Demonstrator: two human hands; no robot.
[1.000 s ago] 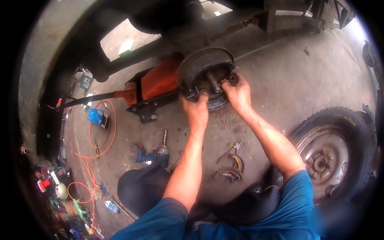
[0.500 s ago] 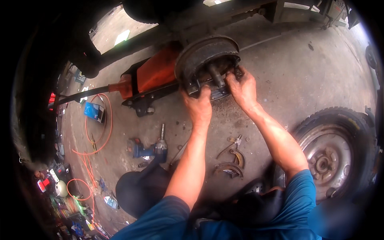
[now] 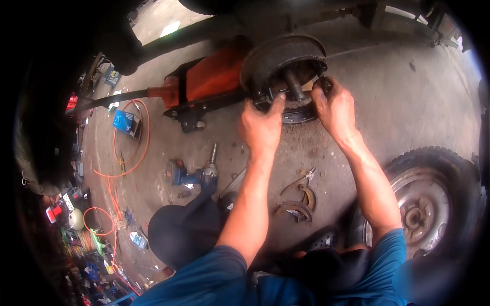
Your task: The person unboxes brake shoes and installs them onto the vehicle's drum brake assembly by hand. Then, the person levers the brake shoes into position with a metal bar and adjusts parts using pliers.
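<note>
Head view: the person's left hand (image 3: pixel 263 122) curls at the lower left edge of a dark round brake assembly (image 3: pixel 265 60), thumb up on the near side, fingers mostly hidden. The right hand (image 3: pixel 335 107) is closed at its lower right edge, thumb and fingers drawn together on a part too shaded to identify. Between the hands are a dark curved piece (image 3: pixel 300 115) and, just above, a thick spindle (image 3: pixel 293 86). Left of the left hand are a red floor jack (image 3: pixel 217 74) and, farther off, a blue box (image 3: pixel 122 120). Bodyward of that hand lies a blue power wrench (image 3: pixel 196 176); bodyward of the right, two curved brake shoes (image 3: pixel 309 197) and a tyred wheel (image 3: pixel 436 224).
</note>
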